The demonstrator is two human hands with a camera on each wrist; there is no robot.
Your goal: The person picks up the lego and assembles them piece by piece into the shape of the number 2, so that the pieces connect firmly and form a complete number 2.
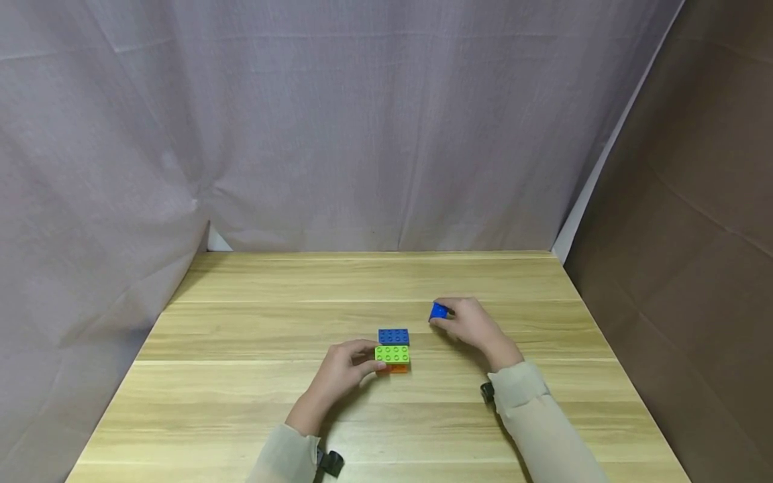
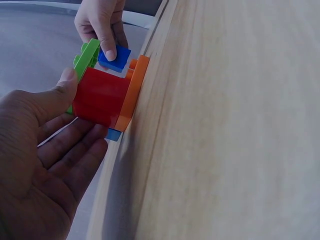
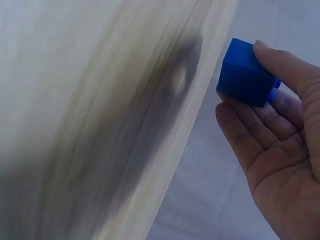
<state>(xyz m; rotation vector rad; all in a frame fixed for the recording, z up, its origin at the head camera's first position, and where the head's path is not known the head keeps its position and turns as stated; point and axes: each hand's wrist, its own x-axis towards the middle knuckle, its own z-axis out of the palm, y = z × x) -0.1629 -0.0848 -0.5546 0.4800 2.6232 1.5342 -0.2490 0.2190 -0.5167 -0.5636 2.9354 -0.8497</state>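
Observation:
My left hand (image 1: 343,369) grips the left side of a small toy brick stack, thumb in front and fingers behind. The stack has a lime green studded brick (image 1: 392,354) on top, a red block (image 2: 100,97) in the middle and an orange brick (image 2: 132,95) at the bottom, close to the tabletop. Just behind it is a blue studded brick (image 1: 394,337). Farther back and to the right, my right hand (image 1: 474,327) pinches a blue block (image 3: 246,72) between thumb and fingers, held above the table. Its studs face the palm in the right wrist view.
The wooden table (image 1: 241,402) reaches back to a grey curtain (image 1: 314,134). A brown cloth (image 1: 676,235) hangs along the right side. Dark wrist devices sit at both cuffs.

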